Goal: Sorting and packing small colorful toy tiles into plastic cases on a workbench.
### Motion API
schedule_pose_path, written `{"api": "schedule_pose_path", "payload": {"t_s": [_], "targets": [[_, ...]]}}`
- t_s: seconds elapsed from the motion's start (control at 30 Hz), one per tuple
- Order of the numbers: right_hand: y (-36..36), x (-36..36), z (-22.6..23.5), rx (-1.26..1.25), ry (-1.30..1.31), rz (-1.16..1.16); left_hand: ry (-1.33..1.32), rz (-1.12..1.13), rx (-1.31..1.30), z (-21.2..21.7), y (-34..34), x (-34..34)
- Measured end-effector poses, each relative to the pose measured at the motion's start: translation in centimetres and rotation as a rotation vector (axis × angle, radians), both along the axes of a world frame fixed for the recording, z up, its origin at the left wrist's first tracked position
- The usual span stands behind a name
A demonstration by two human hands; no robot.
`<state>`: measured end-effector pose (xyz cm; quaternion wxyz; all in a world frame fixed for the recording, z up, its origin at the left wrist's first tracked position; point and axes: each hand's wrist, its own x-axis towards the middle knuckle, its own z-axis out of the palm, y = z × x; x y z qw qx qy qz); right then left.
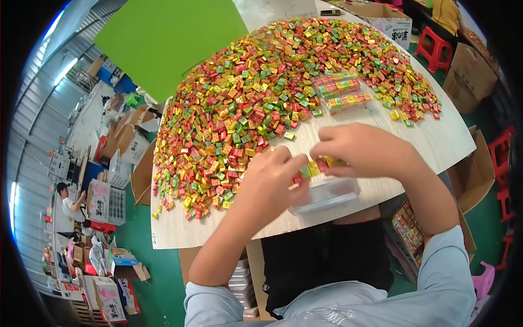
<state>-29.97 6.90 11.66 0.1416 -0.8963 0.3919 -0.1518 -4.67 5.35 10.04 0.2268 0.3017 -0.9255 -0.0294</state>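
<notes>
Between my two hands is a short row of small wrapped candies (312,168) in red, yellow and green. My left hand (275,177) grips the row's left end with bent fingers. Its right end is pinched by my right hand (357,150), whose fingers cover part of the candies. Just below the row, near the table's front edge, lies a clear plastic box (327,197). Farther back, clear boxes with rows of candies (348,100) stand against a big heap of loose candies (234,103), which spreads to the left of my left hand.
The pale table (185,233) has a curved front edge close to my body. A green board (169,43) stands at the back left. On the right, below the table, an open carton (471,174) stands near a container of packed candies (407,226). Stacked clear boxes (241,286) are underneath.
</notes>
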Motion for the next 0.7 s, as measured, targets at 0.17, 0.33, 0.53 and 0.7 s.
{"api": "schedule_pose_path", "payload": {"t_s": [0.17,0.33,0.53,0.7], "targets": [[3.5,0.0,-0.5,-0.033,-0.02,-0.009,-0.022,-0.002,0.06,-0.4,2.8,0.2],[4.6,0.3,-3.1,0.085,-0.129,-0.119,0.014,0.003,0.079,-3.1,3.5,1.0],[7.1,0.9,-6.0,0.021,-0.344,-0.298,0.087,0.067,0.031,-6.0,5.5,1.7],[9.3,2.7,-8.0,-0.167,-0.27,-0.401,0.083,0.175,-0.038,-8.2,8.0,1.9]]}}
